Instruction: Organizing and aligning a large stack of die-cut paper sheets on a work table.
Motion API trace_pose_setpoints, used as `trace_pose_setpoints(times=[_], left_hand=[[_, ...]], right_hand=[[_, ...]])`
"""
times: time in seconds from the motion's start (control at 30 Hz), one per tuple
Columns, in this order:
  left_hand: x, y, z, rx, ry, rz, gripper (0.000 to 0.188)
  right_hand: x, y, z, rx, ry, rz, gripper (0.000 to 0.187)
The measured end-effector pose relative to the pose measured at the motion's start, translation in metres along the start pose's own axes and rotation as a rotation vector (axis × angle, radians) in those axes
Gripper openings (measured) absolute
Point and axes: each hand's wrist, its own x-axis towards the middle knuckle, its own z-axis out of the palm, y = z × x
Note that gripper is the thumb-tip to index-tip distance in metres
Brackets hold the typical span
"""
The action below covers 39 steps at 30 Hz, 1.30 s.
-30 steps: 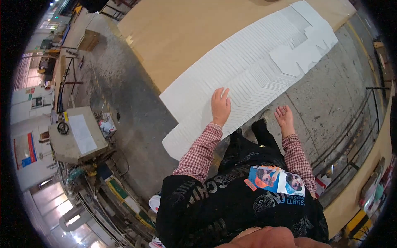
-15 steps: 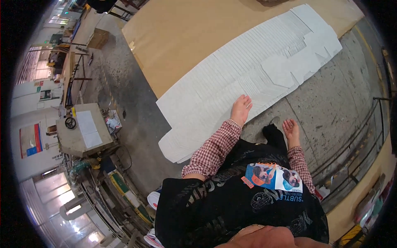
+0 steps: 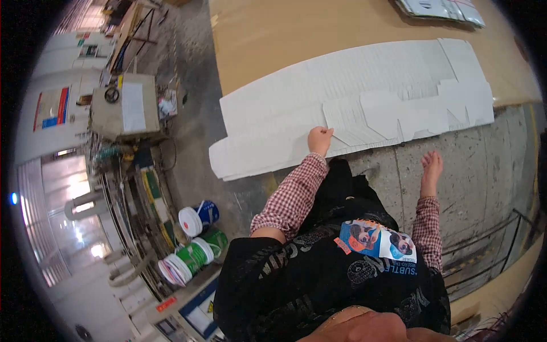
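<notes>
A long fanned row of overlapping white die-cut cardboard sheets stretches across the brown surface, notched along its near right side. My left hand is at the row's near edge, fingers curled closed with the thumb against them. It appears to pinch a sheet beside a raised step in the row; the fingertips are partly hidden. My right hand hangs beyond the near edge, apart from the sheets. Its fingers are loosely bent and nothing shows in them.
Brown board lies beneath the sheets. A wrapped stack sits at the far right. To the left stand a machine with a handwheel, a blue-and-white bucket and a green-and-white bucket. A dark railing is at right.
My view has turned, so the row lies flatter across it. My left hand went from flat with fingers out to closed at the near edge. My right hand remains off the sheets.
</notes>
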Motion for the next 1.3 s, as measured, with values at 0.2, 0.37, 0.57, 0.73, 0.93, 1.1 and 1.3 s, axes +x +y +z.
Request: trace_pose_setpoints(times=[0.2,0.37,0.57,0.73,0.93,1.1,1.3], left_hand=[[-0.013,0.004,0.001,0.118,0.135,-0.045,0.023],[-0.020,0.006,0.003,0.052,0.114,-0.117,0.018],[-0.024,0.014,0.013,0.083,0.212,0.020,0.014],[-0.025,0.015,0.014,0.070,0.274,0.019,0.014],[-0.026,0.004,0.012,0.030,0.327,-0.033,0.015],[-0.014,0.001,0.026,0.072,0.348,-0.003,0.015],[-0.025,-0.007,0.011,0.098,0.342,-0.022,0.017]], right_hand=[[0.058,-0.051,0.058,-0.212,0.012,-0.265,0.034],[0.121,-0.072,0.049,-0.675,0.027,-0.504,0.038],[0.173,-0.093,0.029,-1.298,0.040,-0.685,0.046],[0.163,-0.088,0.046,-1.467,-0.171,-0.505,0.050],[0.147,-0.087,0.050,-1.466,-0.182,-0.623,0.051],[0.145,-0.098,0.044,-1.356,-0.180,-0.568,0.047],[0.141,-0.101,0.058,-1.455,-0.302,-0.641,0.037]])
